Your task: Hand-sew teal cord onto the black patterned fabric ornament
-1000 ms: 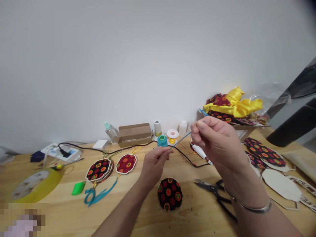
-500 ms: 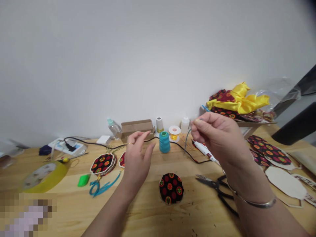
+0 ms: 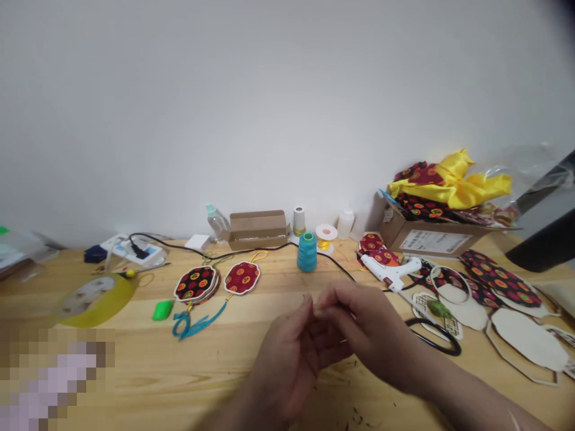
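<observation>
A maroon ornament [image 3: 242, 278] lies on the table [image 3: 188, 377]; the left hand [image 3: 287, 352] curls loosely; beyond it the teal thread cone [image 3: 307, 254] stands upright; the right hand [image 3: 366, 335] bends its fingers inward. Whether either grips anything, I cannot tell.

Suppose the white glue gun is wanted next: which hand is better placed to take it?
Probably the right hand: it is nearer the white glue gun, which lies beyond it to the right. The left hand would have to reach past it. Whether either hand holds anything, I cannot tell.
</observation>
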`<action>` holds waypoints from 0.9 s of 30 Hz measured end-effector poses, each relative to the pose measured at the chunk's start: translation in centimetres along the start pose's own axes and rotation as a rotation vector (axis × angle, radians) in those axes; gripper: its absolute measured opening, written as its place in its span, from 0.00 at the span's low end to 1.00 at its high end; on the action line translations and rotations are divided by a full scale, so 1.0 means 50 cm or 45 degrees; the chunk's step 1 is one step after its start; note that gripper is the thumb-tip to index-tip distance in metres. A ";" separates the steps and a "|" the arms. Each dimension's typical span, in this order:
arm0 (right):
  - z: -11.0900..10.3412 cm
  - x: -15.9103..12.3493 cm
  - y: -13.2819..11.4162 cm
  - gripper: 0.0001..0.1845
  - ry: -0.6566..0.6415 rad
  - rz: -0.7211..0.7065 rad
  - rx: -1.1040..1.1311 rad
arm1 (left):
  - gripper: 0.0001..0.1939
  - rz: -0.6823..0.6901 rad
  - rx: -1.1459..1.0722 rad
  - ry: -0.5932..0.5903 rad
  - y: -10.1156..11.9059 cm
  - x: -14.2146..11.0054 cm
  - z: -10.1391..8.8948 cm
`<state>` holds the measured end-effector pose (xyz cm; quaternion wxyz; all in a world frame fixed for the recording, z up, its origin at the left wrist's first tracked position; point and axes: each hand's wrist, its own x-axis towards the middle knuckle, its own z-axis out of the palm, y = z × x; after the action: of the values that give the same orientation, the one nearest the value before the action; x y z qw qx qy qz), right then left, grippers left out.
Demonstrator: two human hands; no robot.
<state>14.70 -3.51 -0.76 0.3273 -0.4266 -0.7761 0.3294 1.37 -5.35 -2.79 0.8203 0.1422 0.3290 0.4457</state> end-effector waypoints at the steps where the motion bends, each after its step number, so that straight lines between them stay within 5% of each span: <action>1: 0.006 -0.017 0.003 0.08 -0.040 -0.027 -0.006 | 0.15 0.011 0.022 -0.003 -0.003 0.003 -0.004; 14: 0.083 -0.120 0.057 0.08 -0.289 -0.051 -0.148 | 0.05 0.128 0.169 0.364 -0.010 0.049 -0.038; 27: 0.114 -0.159 0.069 0.07 -0.475 0.071 -0.183 | 0.09 0.257 0.108 0.247 -0.014 0.065 -0.056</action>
<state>15.09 -10.37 -8.55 0.1373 -0.4016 -0.8328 0.3553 1.21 -3.22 -6.57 0.7289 0.1652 0.4093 0.5233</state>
